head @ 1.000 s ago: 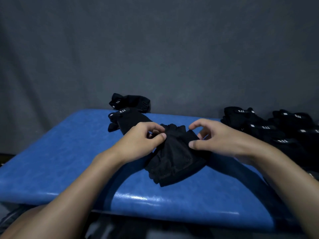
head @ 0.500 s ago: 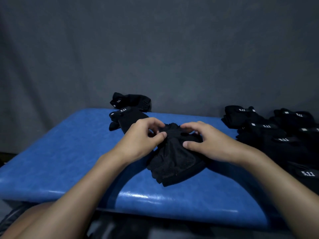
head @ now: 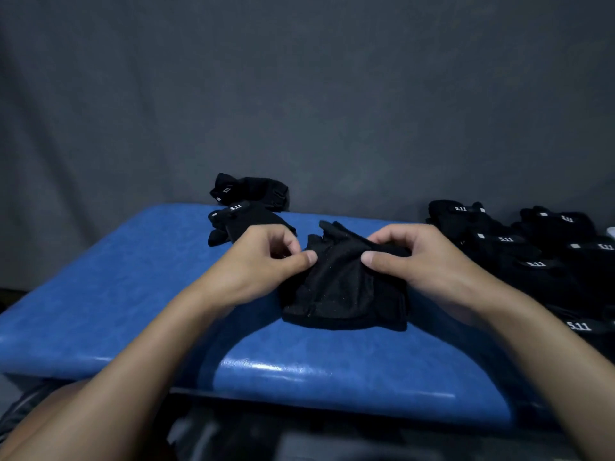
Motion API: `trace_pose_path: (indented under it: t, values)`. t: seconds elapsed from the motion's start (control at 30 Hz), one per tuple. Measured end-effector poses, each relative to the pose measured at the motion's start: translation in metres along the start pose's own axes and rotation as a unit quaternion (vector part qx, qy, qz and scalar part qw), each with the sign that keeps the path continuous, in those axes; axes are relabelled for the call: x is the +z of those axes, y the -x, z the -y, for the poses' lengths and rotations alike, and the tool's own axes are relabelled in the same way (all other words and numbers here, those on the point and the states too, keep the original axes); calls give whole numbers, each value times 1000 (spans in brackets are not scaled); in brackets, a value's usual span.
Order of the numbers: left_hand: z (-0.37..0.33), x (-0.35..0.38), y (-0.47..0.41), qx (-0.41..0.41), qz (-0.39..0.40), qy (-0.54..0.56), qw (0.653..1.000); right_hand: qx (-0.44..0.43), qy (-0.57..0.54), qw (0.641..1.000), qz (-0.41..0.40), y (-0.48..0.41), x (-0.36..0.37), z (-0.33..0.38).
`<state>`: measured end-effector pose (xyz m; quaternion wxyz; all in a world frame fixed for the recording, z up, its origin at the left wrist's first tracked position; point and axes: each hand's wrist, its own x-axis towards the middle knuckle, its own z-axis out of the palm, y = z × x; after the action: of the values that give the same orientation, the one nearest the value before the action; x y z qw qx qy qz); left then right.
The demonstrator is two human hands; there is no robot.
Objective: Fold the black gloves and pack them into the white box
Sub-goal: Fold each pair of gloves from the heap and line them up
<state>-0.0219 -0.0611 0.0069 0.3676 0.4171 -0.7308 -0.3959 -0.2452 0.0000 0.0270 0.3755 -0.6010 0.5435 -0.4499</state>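
At the middle of the blue table (head: 116, 294), a person's left hand (head: 263, 261) and right hand (head: 409, 261) each pinch an upper edge of a black glove (head: 339, 287). The thumbs lie on top, the fingers curl behind, and the glove's lower end rests on the table nearest the person. This looks like the folding step, with packing not yet begun. The next move likely calls for bringing one side over the other and pressing the fold flat. A pile (head: 506, 241) of gloves waits just right of the right hand, cut off at the frame's edge. Two more gloves (head: 246, 221) lie near the table's far edge. The white box is not in sight. Black on black makes it hard to say whether one glove or a stacked pair is held.
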Motion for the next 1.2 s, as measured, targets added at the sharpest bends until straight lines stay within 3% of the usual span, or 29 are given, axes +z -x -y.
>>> trace_pose_path:
  t: [0.27, 0.33, 0.43, 0.6, 0.77, 0.9, 1.07, 1.2]
  values:
    - [-12, 3, 2, -2, -49, 220, 974, 24, -54, 998, 9, 20, -4, 5]
    - [-14, 4, 2, 0, -85, 228, 970, 33, -52, 998, 21, 24, -3, 4]
    - [-13, 7, 0, 6, -121, 204, 971, 47, -29, 997, 47, 29, -2, 0]
    - [-3, 10, 0, 27, -49, 71, 996, 68, 43, 992, 99, 40, -6, 6]
    - [2, 18, -1, 34, 2, -9, 999, -8, 210, 978, 4, 35, -6, -4]
    - [5, 23, -3, 63, -8, -95, 993, -6, 256, 966, 38, 29, -1, -19]
    - [12, 22, -7, 59, 54, -225, 971, 5, 299, 953, 45, 18, -2, -30]
    - [14, 23, -17, 45, 90, -266, 959, 23, 343, 938, 46, 6, 0, -33]
